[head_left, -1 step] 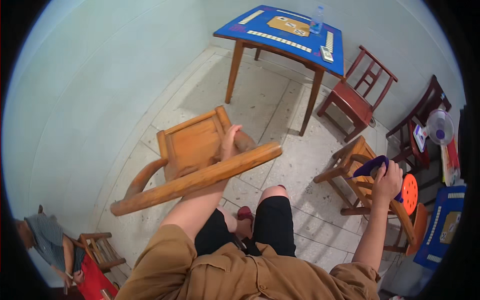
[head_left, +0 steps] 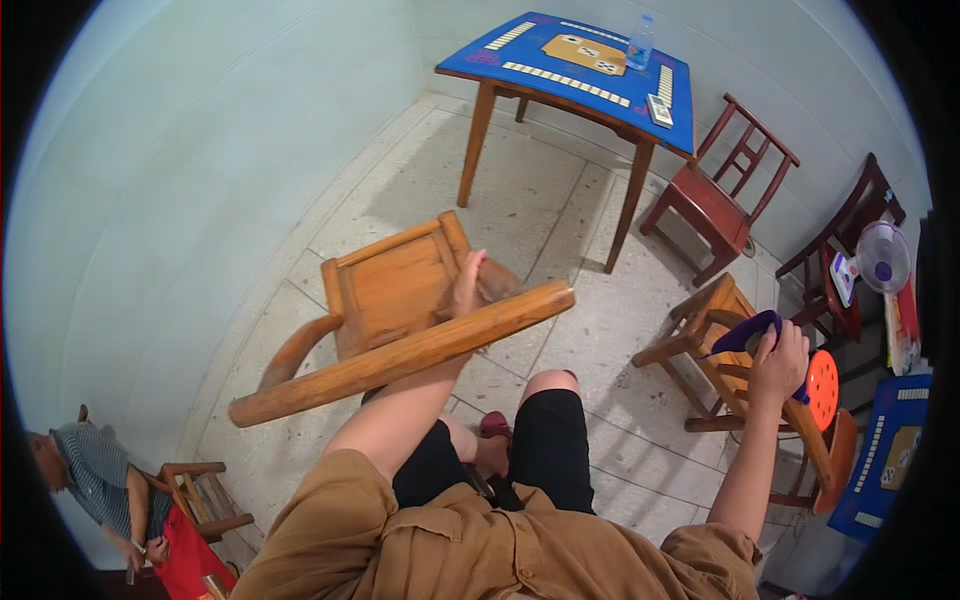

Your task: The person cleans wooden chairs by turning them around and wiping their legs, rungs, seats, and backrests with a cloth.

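Status: purple item (head_left: 738,333) in hand, not released; further progress can't be judged. It extends toward 10 o'clock from the right hand's (head_left: 780,365) fingers, which grasp it. Left hand (head_left: 468,285): forearm under wooden chair's (head_left: 395,288) top rail, seat at 9 o'clock; can't tell whether fingers grip.

"Where's the left grip (head_left: 468,285)?"
"Beside a blurred armrest (head_left: 507,284) of the wooden chair (head_left: 390,285), the forearm (head_left: 395,415) passing under the chair's top rail (head_left: 400,357)."
"And the right grip (head_left: 780,362)?"
"Curled around a purple item (head_left: 737,338), near an orange perforated disc (head_left: 823,390)."
"Farther off?"
"A blue tabletop (head_left: 681,133) with 1 clear bottle (head_left: 640,45)."
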### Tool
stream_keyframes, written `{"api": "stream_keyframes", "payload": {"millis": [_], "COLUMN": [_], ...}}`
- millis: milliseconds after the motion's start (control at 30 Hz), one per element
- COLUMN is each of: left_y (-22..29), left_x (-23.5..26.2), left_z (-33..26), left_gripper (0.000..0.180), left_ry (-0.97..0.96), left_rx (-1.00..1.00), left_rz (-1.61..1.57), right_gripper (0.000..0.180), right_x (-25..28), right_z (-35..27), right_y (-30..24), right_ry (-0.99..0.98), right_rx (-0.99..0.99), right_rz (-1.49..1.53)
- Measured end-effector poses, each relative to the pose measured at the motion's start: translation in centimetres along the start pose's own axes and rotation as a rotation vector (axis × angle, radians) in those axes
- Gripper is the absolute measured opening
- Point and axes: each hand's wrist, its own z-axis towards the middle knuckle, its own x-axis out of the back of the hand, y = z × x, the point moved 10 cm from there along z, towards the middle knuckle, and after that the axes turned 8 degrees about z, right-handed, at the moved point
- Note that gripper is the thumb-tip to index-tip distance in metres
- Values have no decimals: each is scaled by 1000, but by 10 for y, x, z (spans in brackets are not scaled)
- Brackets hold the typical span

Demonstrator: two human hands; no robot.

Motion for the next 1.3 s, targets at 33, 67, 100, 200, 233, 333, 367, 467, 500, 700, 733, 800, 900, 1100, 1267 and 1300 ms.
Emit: {"api": "stream_keyframes", "payload": {"millis": [33,67,100,200,233,333,367,467,500,700,733,800,900,1100,1267,1300], "left_y": [18,18,19,22,30,9,2,-40,-43,40,43,39,12,81,90,85], "left_x": [5,3,7,38,57,125,152,254,286,342,333,326,315,266,230,225], "left_z": [-8,-24,-45,-129,-148,-199,-212,-228,-222,-139,-131,-125,-126,-122,-126,-126], "left_gripper": [67,72,78,79,80,79,78,78,79,72,67,56,51,52,42,42], "left_ry": [15,-94,-196,-720,-795,-824,-838,-688,-595,121,38,-21,-1,-18,96,101], "left_rx": [6,59,112,454,439,394,484,643,787,480,466,285,267,-97,-38,-39], "left_rz": [27,67,114,93,39,31,7,276,335,-21,68,153,93,333,127,136], "right_gripper": [15,16,16,16,15,17,17,19,19,28,28,39,49,33,30,30], "right_x": [-1,-1,1,-4,-4,-3,-3,-9,-10,-20,-20,-21,-39,-33,12,25], "right_z": [-1,1,6,7,6,6,8,6,6,-4,-1,0,4,-14,-34,-37], "right_y": [-1,-4,-8,-3,-1,1,1,7,7,23,24,54,91,-108,-280,-296], "right_ry": [1,11,25,4,5,-21,-35,-14,-1,-100,-94,-29,232,137,149,183], "right_rx": [-5,9,25,8,14,15,10,8,33,-35,-24,-279,-476,-429,371,385], "right_rz": [9,-1,-4,8,5,-13,-24,4,2,29,29,295,1113,1690,1061,1247]}}
